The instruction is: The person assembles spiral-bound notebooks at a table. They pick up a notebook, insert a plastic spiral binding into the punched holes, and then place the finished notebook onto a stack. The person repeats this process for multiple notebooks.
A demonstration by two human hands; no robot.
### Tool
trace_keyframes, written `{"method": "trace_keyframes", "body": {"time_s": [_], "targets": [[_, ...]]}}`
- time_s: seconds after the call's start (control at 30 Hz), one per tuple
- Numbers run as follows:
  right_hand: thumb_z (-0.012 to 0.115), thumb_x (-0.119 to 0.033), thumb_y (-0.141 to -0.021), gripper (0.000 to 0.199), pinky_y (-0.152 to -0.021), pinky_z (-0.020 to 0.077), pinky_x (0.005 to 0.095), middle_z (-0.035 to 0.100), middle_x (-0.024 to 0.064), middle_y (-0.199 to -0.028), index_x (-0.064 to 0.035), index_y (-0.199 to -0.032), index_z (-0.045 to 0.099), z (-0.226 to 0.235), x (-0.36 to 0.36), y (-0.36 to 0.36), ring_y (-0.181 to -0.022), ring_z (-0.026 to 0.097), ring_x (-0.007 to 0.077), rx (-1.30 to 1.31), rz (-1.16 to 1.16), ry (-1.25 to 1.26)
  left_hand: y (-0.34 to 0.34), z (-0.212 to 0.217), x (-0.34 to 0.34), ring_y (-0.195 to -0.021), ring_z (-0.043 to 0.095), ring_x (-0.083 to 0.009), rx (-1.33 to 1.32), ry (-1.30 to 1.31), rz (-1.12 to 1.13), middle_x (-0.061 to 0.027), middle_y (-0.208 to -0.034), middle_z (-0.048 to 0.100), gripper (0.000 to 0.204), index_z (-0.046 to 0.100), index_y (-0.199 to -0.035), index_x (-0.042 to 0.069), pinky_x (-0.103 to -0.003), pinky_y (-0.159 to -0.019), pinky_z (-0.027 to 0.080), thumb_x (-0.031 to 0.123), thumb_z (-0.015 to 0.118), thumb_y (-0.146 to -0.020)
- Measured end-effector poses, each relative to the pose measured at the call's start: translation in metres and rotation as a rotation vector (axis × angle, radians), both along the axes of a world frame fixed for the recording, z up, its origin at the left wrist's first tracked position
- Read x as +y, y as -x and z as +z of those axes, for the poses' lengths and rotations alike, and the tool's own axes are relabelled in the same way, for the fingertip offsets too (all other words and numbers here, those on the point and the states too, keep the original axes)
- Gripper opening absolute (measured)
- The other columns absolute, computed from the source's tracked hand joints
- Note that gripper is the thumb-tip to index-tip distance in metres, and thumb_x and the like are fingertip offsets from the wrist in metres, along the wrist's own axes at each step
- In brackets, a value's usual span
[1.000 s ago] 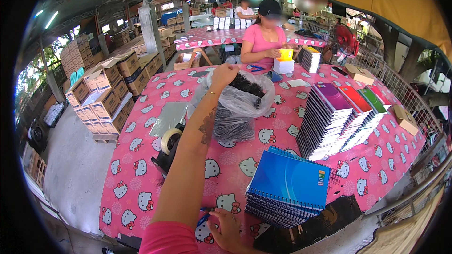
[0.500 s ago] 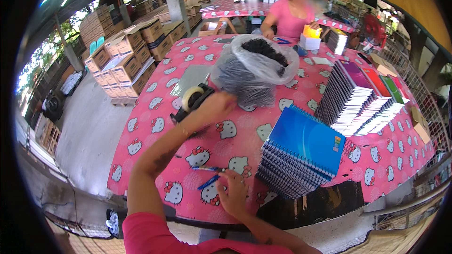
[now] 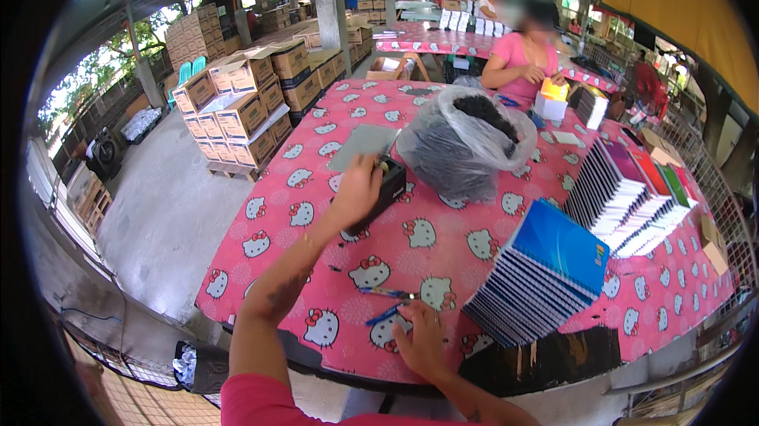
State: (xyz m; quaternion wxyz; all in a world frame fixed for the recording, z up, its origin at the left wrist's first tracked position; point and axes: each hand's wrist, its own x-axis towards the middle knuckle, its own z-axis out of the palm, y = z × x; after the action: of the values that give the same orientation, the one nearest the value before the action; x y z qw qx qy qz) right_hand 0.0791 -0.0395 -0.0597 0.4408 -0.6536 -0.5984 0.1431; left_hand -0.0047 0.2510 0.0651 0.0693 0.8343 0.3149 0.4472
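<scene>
Two fingers' tips or more of our nearer left hand (image 3: 357,192) bend over the tape dispenser (image 3: 387,201), at its four o'clock, long axis one-to-seven; our right hand (image 3: 422,337) has a blue tool (image 3: 385,314) at ten. We can't tell either grip.

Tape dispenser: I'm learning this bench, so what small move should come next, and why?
Probably settle the left hand firmly on the tape dispenser: its fingers overlap the dispenser's far end, while the right hand is down by the blue-handled tool, well apart from it.
</scene>
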Motion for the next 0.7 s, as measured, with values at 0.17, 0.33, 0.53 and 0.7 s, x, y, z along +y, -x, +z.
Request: {"method": "trace_keyframes", "body": {"time_s": [0.17,0.33,0.53,0.7], "targets": [[0.066,-0.036,-0.083,0.056,-0.100,0.0304,0.0524,0.045,0.0179,-0.133,-0.0108,-0.131,0.050,0.011,0.006,0.009,-0.123,0.043,0.0357,-0.065,-0.041,0.082,-0.015,0.024,0.187,-0.088,0.064,-0.0449,0.113,0.353,0.186,-0.0295,-0.087,0.065,0.030,0.062,-0.101,-0.010,-0.048,-0.079,0.052,0.010,0.060,-0.078],[0.060,-0.023,-0.083,0.055,-0.107,0.0286,0.0536,0.049,0.0237,-0.131,-0.0033,-0.132,0.045,0.036,0.013,0.005,-0.124,0.041,0.0430,0.234,-0.002,0.219,-0.054,-0.042,0.288,-0.092,0.066,-0.0422,0.354,0.700,0.188,-0.0304,-0.092,0.067,0.032,0.065,-0.094,-0.010,-0.046,-0.078,0.053,0.016,0.062,-0.075],[0.060,-0.023,-0.084,0.057,-0.104,0.0334,0.0507,0.045,0.0237,-0.134,-0.0032,-0.134,0.043,0.038,0.020,-0.002,-0.124,0.043,0.0399,-0.072,0.007,0.135,-0.055,-0.083,0.331,-0.099,0.065,-0.0412,0.242,0.340,0.254,-0.0312,-0.097,0.066,0.034,0.067,-0.095,-0.008,-0.046,-0.085,0.052,0.020,0.060,-0.077],[0.063,-0.032,-0.084,0.057,-0.101,0.0320,0.0510,0.045,0.0203,-0.133,-0.0076,-0.132,0.047,0.030,0.010,0.008,-0.124,0.043,0.0369,-0.105,-0.095,0.114,-0.045,-0.033,0.260,-0.099,0.064,-0.0417,0.167,0.304,0.049,-0.0296,-0.103,0.064,0.035,0.065,-0.106,-0.003,-0.045,-0.086,0.050,0.023,0.061,-0.083]]}}
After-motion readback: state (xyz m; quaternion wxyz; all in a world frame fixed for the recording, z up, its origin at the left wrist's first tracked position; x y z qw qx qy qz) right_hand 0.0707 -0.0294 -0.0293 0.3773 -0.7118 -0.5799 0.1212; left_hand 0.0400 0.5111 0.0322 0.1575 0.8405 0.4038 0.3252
